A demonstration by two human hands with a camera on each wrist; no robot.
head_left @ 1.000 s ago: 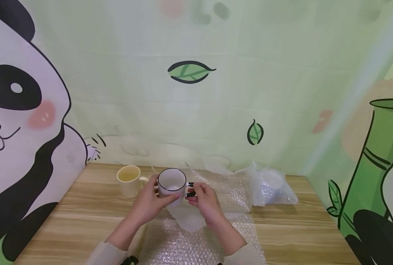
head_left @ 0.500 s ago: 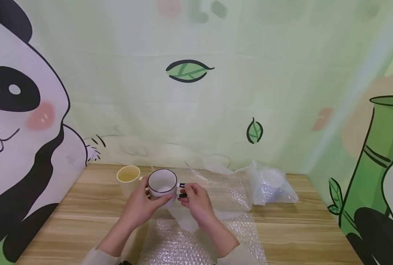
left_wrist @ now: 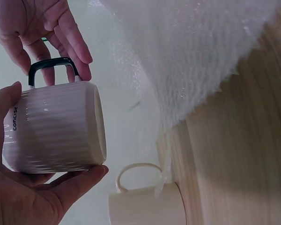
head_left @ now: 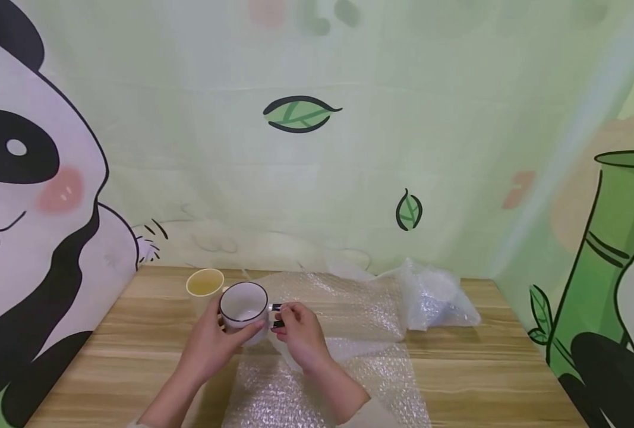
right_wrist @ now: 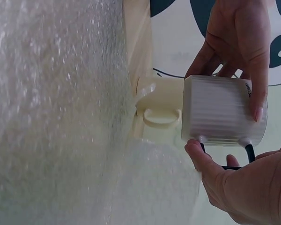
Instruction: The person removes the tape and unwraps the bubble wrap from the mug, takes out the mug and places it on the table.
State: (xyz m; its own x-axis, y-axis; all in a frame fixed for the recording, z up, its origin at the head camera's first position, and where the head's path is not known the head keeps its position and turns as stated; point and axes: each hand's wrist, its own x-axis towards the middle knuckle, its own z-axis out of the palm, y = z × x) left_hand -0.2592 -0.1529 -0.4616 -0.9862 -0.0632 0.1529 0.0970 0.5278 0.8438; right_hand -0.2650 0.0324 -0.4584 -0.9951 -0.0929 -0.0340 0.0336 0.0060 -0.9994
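A white ribbed mug with a dark rim and black handle is held upright above the bubble wrap. My left hand grips its body, with the thumb across the near side and fingers behind. In the left wrist view, the word "concise" shows on the mug. My right hand holds the black handle between thumb and fingers. Behind the left hand a cream mug, yellow inside, stands on the table; its loop handle shows in the right wrist view, beside the white mug.
A sheet of bubble wrap covers the middle of the wooden table. At the back right lies a bundle in bubble wrap. A printed panda-and-bamboo backdrop stands along the table's far edge.
Both hands have moved left and slightly nearer with the white mug, which now partly overlaps the cream mug's handle in the head view. The grip looks the same.
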